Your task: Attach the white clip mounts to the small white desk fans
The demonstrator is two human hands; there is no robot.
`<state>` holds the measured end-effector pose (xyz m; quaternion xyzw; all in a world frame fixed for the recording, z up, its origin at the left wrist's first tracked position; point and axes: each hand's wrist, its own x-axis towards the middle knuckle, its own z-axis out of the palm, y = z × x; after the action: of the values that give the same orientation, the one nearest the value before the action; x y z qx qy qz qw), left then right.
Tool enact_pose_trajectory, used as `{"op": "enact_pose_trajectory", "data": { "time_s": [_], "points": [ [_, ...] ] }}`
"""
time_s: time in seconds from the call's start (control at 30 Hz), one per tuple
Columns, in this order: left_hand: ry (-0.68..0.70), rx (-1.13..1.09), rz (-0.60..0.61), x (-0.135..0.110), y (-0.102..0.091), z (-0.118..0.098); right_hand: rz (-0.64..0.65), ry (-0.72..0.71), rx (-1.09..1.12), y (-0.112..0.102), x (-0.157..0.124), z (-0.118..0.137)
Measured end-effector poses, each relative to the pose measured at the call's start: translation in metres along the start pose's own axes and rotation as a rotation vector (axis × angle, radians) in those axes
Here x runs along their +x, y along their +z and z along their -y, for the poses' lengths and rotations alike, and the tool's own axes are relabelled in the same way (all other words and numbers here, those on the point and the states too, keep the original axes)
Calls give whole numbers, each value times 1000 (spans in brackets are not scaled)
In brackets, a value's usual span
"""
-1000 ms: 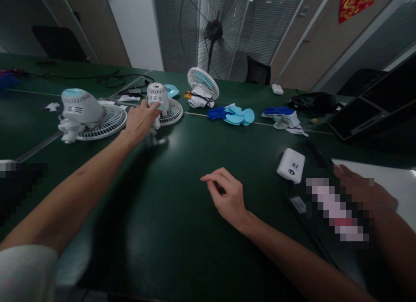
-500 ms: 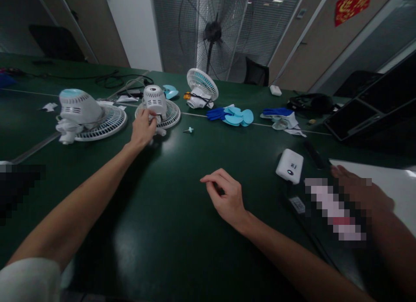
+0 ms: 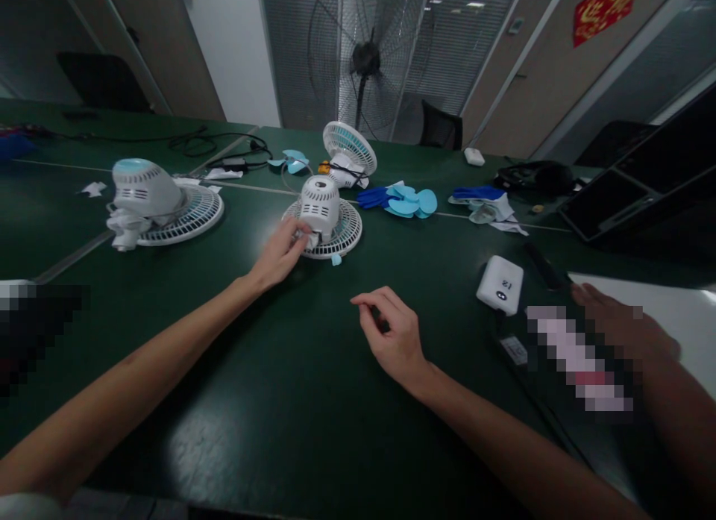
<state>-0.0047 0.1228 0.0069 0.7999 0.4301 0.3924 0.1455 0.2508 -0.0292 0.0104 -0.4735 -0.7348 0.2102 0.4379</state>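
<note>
My left hand (image 3: 283, 250) is closed round the white joint at the near side of a small electric fan (image 3: 320, 207). That fan lies grille down on the green table, its motor housing on top. A small light-blue piece (image 3: 336, 260) sits at the near rim of the grille. Nearer to me, my right hand (image 3: 391, 337) hovers with thumb and fingers curled into a pinch. Whether anything small is between its fingertips cannot be made out. A second fan (image 3: 146, 199) lies grille down at the left, and a third fan (image 3: 350, 154) leans at the back.
Light-blue fan blades (image 3: 411, 201) lie by blue gloves (image 3: 372, 198); another blade (image 3: 291, 160) lies farther back. A white box-shaped device (image 3: 500, 285) with a cable stands at the right, near another person's hand (image 3: 626, 322). Black cables (image 3: 195, 141) cross the table's far left.
My left hand has pulled the middle fan to the right and towards me, over where the small light-blue piece lay. My right hand has hardly moved.
</note>
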Motion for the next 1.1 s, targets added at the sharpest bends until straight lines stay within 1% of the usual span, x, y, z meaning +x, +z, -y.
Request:
{"op": "enact_pose_trajectory", "data": {
  "time_s": [0.13,0.27,0.37,0.43,0.57,0.67,0.73,0.8,0.83,0.87,0.9,0.93,0.97,1.0,1.03,1.1],
  "points": [
    [78,-59,120,-15,9,-35,-42,24,-91,3,2,-2],
    [149,-84,253,-42,5,-67,-99,45,-208,6,2,-5],
    [146,-61,284,-65,-5,-81,-111,61,-240,6,1,-6],
    [139,-43,272,-78,-13,-83,-104,72,-228,5,0,-6],
    [154,9,252,-92,-30,-76,-98,149,-194,2,2,-10],
    [167,84,205,-92,-40,-66,-106,155,-210,1,2,-14],
    [215,164,159,-89,-45,-60,-128,153,-256,2,1,-16],
    [266,219,50,-82,-48,-51,-132,174,-288,3,0,-21],
    [260,226,-22,-78,-48,-46,-122,183,-282,3,-1,-23],
    [227,225,-96,-72,-47,-39,-106,186,-260,4,-1,-25],
    [159,229,-144,-66,-45,-31,-90,183,-225,4,-1,-27],
    [74,242,-138,-60,-42,-22,-77,177,-188,4,-2,-29],
    [15,275,-96,-54,-39,-12,-69,173,-157,4,-2,-30],
    [-20,317,-35,-49,-36,-2,-65,174,-135,4,-2,-30],
    [-42,358,68,-46,-34,7,-65,179,-127,4,-2,-30],
    [-62,444,216,-43,-31,20,-68,194,-149,5,-1,-29]
  ]
}}
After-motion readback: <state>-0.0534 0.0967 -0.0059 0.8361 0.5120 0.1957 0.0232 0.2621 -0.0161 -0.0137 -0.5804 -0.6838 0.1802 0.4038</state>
